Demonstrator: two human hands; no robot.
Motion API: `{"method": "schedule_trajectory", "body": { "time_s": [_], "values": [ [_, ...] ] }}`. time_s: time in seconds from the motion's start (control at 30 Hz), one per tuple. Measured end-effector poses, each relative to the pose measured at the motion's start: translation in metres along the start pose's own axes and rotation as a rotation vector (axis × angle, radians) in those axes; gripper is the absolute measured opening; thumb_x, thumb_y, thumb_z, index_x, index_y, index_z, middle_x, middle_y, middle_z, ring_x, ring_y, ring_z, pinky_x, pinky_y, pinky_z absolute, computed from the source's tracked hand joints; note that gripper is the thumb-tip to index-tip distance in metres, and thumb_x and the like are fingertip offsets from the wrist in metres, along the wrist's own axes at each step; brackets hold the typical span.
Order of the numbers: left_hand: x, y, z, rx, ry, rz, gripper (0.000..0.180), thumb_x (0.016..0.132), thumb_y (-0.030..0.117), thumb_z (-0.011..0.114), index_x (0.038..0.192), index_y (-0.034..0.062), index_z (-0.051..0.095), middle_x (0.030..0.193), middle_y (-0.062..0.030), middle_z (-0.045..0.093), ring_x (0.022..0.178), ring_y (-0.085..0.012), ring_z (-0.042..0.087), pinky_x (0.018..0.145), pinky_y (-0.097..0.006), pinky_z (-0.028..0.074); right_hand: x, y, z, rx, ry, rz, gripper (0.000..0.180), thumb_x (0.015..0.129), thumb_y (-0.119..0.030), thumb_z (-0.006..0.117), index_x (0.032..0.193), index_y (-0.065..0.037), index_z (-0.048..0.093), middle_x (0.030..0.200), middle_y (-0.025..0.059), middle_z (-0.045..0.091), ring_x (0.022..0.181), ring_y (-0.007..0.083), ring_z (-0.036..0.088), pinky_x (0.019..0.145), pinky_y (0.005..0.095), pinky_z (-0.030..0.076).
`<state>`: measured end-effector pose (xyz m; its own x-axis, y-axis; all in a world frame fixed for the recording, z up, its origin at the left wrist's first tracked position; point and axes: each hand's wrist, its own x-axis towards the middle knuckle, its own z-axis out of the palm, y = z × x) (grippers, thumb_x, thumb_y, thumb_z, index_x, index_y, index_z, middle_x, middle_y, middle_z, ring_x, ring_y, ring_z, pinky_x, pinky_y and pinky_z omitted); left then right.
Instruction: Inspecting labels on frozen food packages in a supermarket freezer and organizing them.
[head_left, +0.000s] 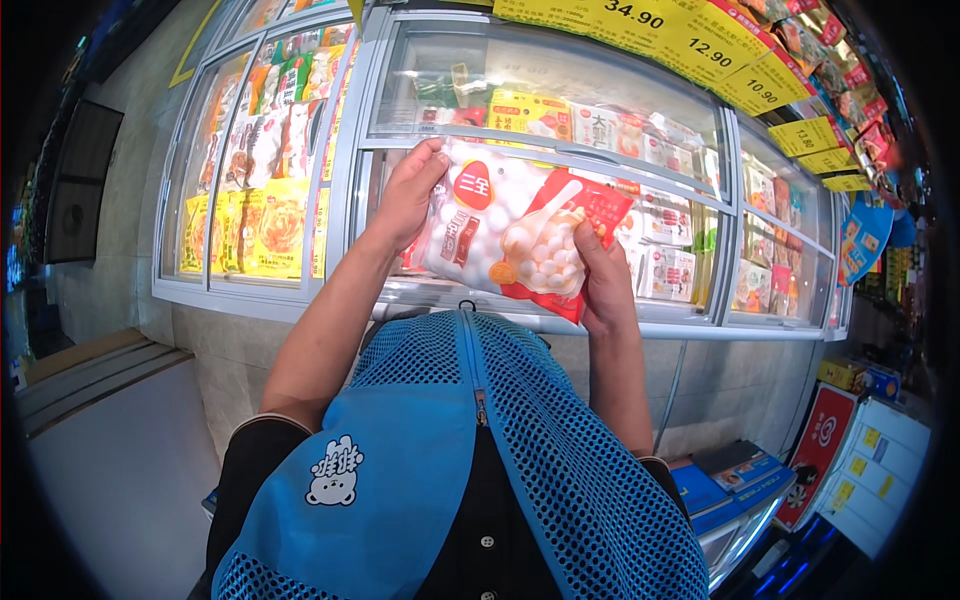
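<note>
Over the chest freezer, one bag of frozen white dumplings point(520, 232), clear-fronted with red corners, held level between two hands. Left hand point(408, 195): grip closed on the bag's left edge, thumb on the top face, fingers curled behind. Right hand point(603, 280): grip closed on the bag's lower right corner, thumb pressed on the red panel. Bag sits tilted, its right end lower, above the near sliding lid point(540, 150) of the freezer point(300, 300); whether it touches the glass cannot be told. Freezer lids counted in view: two glass panes on the left section, two stepped panes at the middle, and further panes curving off to the right. Contents under glass: yellow packets point(262, 228) in a row at left, red and white packets above them, boxed goods point(668, 270) at right of the bag. Edges: white freezer rim runs just below both wrists; blue mesh vest point(480, 450) of the person fills the lower middle, close against the freezer front. Open room: pale floor point(120, 470) at left, free beside the freezer wall. Obstructions: yellow price cards point(700, 45) hang above the far rim, several in a row; a low display unit point(740, 490) with blue packets and a red sign stands at lower right.
</note>
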<state>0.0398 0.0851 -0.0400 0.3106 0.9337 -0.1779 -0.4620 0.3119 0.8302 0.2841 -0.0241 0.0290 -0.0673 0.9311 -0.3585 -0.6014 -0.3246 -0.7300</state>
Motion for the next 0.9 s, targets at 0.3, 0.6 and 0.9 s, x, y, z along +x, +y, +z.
{"method": "schedule_trajectory", "body": {
  "time_s": [0.3,0.6,0.9],
  "values": [
    [0.004,0.006,-0.001,0.083,-0.031,0.015,0.026,0.108,0.017,0.05,0.128,0.002,0.056,0.112,-0.0077,0.068,0.099,-0.0103,0.068,0.086,-0.026,0.057,-0.002,-0.002,0.002,-0.055,0.028,0.01,0.042,0.103,-0.031,0.063,0.128,0.002,0.058,0.114,0.0134,0.072,0.098,0.021,0.073,0.085,0.0355,0.062],
    [0.008,-0.003,-0.01,0.078,0.026,0.038,0.023,0.108,0.021,0.051,0.116,0.0024,0.062,0.102,-0.0041,0.069,0.089,-0.0082,0.067,0.081,-0.024,0.056,0.001,0.002,-0.001,-0.036,0.036,0.045,0.041,0.103,-0.029,0.064,0.129,0.002,0.058,0.115,0.0129,0.071,0.098,0.0202,0.073,0.084,0.0343,0.062],
    [0.022,-0.007,-0.02,-0.012,0.092,0.027,0.023,0.106,0.016,0.045,0.112,0.0022,0.062,0.097,-0.007,0.068,0.079,-0.0092,0.062,0.071,-0.022,0.051,-0.001,-0.002,0.001,-0.072,0.005,0.042,0.041,0.102,-0.028,0.066,0.128,0.003,0.058,0.115,0.0134,0.071,0.098,0.0204,0.073,0.083,0.0354,0.063]
  ]
}}
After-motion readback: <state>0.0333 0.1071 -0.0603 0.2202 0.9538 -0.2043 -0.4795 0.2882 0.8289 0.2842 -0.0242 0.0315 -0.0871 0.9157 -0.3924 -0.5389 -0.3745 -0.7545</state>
